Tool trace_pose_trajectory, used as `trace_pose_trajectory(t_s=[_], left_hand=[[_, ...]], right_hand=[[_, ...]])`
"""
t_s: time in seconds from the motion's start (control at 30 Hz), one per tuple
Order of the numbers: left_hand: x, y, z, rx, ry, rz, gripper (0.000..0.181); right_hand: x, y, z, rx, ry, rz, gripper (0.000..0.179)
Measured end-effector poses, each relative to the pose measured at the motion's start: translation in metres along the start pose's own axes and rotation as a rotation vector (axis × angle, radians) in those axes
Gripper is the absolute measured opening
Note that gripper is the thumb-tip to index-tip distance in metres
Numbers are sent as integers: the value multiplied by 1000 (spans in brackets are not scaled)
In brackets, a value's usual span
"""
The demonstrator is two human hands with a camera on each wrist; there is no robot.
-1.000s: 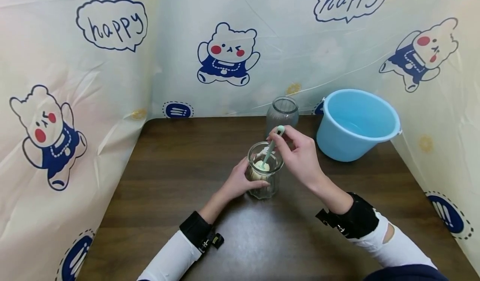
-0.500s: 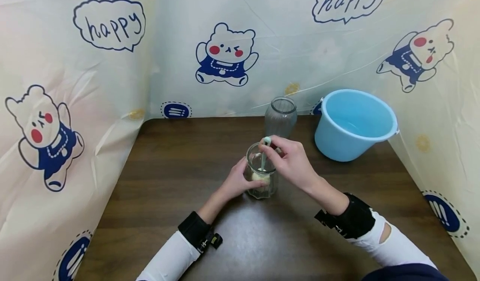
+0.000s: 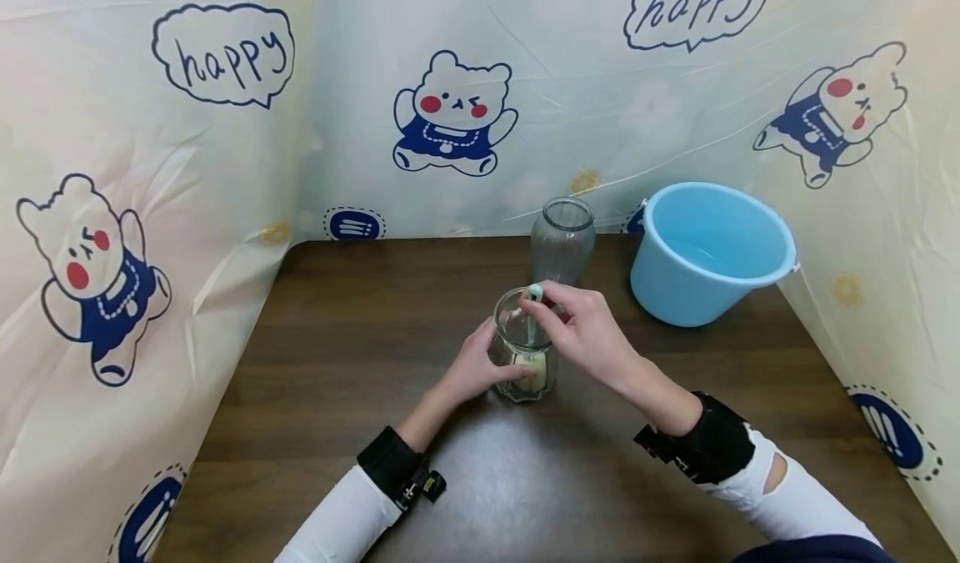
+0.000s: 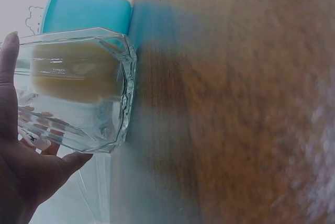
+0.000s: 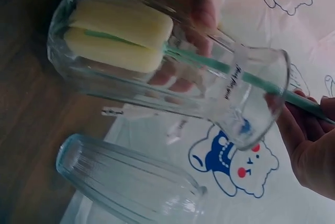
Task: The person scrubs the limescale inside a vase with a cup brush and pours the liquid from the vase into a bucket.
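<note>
A clear glass vase (image 3: 507, 386) with a faceted base and a flared rim stands on the table. My left hand (image 3: 478, 364) holds it from the left, thumb across the near side. Inside is a bottle brush (image 5: 120, 33) with a pale yellow sponge head and a mint green handle; its sponge lies low in the vase, close to the base. My right hand (image 3: 592, 329) pinches the top of the handle just over the rim. A strip with dark lettering (image 5: 234, 80) crosses the vase's neck in the right wrist view.
Close behind stands a second, ribbed glass vase (image 3: 562, 246). A light blue bucket (image 3: 690, 292) is at the back right of the brown wooden table (image 3: 337, 329). Printed cloth (image 3: 337, 113) hangs along the back and sides.
My right hand has moved down and slightly left, pushing the bottle brush deeper. The sponge has sunk from near the vase's neck toward its base. My left hand keeps its hold.
</note>
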State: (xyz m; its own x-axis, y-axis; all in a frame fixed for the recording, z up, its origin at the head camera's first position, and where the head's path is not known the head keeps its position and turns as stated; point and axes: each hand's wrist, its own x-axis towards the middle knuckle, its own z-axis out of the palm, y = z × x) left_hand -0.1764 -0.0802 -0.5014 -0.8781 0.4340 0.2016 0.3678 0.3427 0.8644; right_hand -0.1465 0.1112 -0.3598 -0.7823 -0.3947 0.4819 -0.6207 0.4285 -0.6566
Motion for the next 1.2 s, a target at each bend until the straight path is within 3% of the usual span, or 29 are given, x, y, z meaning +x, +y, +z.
trace_pose_trajectory(t_s=[0.2, 0.27, 0.43, 0.5, 0.6, 0.97, 1.2], left_hand=[[0, 0, 0, 10, 14, 7, 92], [-1, 10, -3, 5, 17, 8, 90], [0, 11, -3, -10, 23, 7, 91], [3, 2, -1, -3, 23, 6, 92], [3, 2, -2, 16, 16, 6, 92], [1, 2, 0, 41, 23, -26, 96], [-5, 24, -3, 16, 41, -3, 92]], right_hand=[[7, -4, -13, -27, 48, -50, 11], [9, -9, -16, -22, 66, -65, 10], [8, -13, -16, -41, 73, -62, 9], [7, -14, -14, -56, 76, -69, 10], [8, -22, -16, -77, 106, -102, 11], [16, -3, -16, -48, 182, -111, 10], [14, -19, -9, -71, 185, -98, 10]])
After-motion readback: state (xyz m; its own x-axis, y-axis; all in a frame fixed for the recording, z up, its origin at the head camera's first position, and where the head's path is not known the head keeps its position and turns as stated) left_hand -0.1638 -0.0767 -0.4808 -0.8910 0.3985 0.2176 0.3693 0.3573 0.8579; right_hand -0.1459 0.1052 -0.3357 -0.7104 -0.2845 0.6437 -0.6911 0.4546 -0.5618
